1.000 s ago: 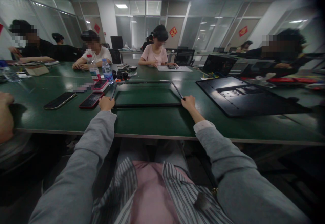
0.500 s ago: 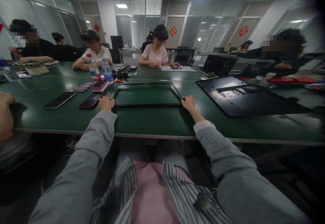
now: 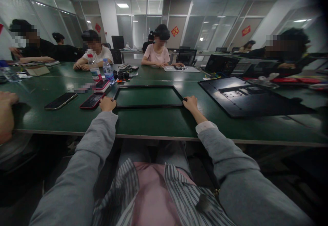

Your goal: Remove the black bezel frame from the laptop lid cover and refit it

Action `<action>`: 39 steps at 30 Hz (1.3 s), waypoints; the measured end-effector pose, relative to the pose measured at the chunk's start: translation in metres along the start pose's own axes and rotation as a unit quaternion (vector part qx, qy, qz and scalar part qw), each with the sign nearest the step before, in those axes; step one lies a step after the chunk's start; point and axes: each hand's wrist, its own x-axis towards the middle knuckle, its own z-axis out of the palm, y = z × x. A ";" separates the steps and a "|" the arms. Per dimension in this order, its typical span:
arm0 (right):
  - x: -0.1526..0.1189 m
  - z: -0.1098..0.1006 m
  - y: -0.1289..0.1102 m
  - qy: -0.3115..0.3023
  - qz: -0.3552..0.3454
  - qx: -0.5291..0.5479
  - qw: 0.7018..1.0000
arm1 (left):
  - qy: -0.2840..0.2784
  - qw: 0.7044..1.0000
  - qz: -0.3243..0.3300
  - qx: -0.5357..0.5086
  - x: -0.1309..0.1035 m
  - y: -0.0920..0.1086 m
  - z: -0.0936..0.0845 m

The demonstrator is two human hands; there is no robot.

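Observation:
A thin black rectangular frame [image 3: 150, 107], open in the middle, lies on or just over the green table [image 3: 153, 125] in front of me; I cannot tell if it touches. Its left side is gripped by my left hand [image 3: 107, 104], fingers closed around the edge. My right hand [image 3: 191, 104] holds the right side the same way. Close by my left hand lies a phone with a red edge [image 3: 92, 100]. To the right of my right hand rests a large black panel [image 3: 252, 97], flat on the table.
Left of the frame lie another dark phone [image 3: 61, 101] and a red phone on a box [image 3: 101, 85]. Two bottles, one red-capped [image 3: 94, 69] and one blue-capped [image 3: 108, 72], stand behind them. A person's arm [image 3: 6, 111] rests at the far left. Several people sit around.
The frame's far edge has dropped slightly, so it lies flatter. Both my hands keep their hold in nearly the same place.

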 end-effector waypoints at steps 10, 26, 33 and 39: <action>0.001 0.001 0.000 0.002 -0.004 0.008 1.000 | -0.031 0.998 -0.003 0.049 0.000 0.002 -0.003; 0.005 0.009 0.004 0.053 -0.018 0.043 0.998 | 0.026 0.996 0.080 -0.015 0.005 0.005 0.007; 0.006 -0.010 0.004 0.185 0.006 0.080 0.979 | -0.030 0.983 0.180 -0.032 0.000 0.007 0.006; -0.003 -0.046 0.056 0.265 0.081 0.062 0.959 | -0.095 0.972 0.211 -0.040 -0.012 0.007 -0.004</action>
